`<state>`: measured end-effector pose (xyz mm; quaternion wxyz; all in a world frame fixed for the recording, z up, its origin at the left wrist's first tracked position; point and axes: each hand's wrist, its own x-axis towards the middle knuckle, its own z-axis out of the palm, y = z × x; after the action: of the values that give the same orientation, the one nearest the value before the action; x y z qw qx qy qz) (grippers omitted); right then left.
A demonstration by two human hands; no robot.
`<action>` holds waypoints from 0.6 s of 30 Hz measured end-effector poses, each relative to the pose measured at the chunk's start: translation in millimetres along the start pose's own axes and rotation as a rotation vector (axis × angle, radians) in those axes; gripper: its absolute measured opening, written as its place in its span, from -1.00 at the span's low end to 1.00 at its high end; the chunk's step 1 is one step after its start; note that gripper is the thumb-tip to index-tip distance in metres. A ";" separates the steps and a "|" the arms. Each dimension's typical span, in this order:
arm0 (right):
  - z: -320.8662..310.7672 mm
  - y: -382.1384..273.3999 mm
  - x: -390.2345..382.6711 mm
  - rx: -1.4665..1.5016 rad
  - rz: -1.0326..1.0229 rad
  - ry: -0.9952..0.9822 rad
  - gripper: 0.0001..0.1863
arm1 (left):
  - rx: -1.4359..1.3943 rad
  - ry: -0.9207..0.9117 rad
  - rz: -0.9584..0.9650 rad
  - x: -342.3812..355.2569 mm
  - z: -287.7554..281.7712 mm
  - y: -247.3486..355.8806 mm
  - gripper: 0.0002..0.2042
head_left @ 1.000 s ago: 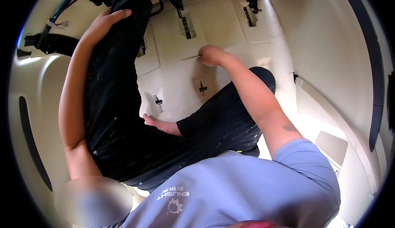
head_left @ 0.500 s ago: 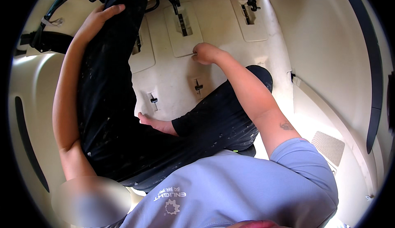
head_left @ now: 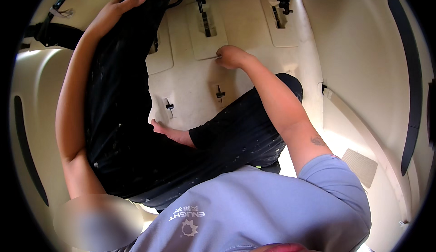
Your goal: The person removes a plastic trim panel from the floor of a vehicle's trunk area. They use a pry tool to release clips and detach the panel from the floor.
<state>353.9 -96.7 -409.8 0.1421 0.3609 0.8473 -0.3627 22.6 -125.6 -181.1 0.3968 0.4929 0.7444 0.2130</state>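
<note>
I sit in a cream-coloured moulded interior. My left hand (head_left: 127, 6) grips my raised leg in black trousers (head_left: 120, 65), thumb over the cloth. My right hand (head_left: 229, 57) has its fingers curled at the lower edge of a raised rectangular panel (head_left: 220, 43) with a slotted recess; whatever is between the fingertips is too small to make out. Below that hand are two small slots with black fittings, one in the middle (head_left: 220, 94) and one to the left (head_left: 170, 106). My bare foot (head_left: 175, 134) rests under the raised leg.
Black bars with clamps (head_left: 284, 0) run along the top, with tubing (head_left: 61, 4) at the upper left. Another slotted panel (head_left: 286, 34) is at the upper right. Cream side walls (head_left: 354, 47) carry long dark strips (head_left: 411, 84). A mesh pad (head_left: 359, 165) lies at the lower right.
The view has shifted slightly. My right hand has edged a little along the panel's lower edge, fingers still curled. My left hand keeps its grip on the leg.
</note>
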 end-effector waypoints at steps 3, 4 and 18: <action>0.6 0.9 1.1 -0.008 0.001 0.004 -0.64 | 0.027 0.014 0.013 0.2 -0.4 -0.9 -0.17; 1.6 2.3 2.0 -0.010 0.002 0.005 -0.64 | 0.036 0.014 0.016 -0.6 -0.5 -0.4 -0.16; -0.8 2.2 -1.2 0.020 0.041 -0.005 -0.64 | 0.012 -0.007 0.041 8.1 -2.3 -10.9 -0.17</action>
<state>356.4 -95.7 -409.7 0.1477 0.3786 0.8359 -0.3690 13.0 -122.7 -190.5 0.3920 0.5113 0.7339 0.2149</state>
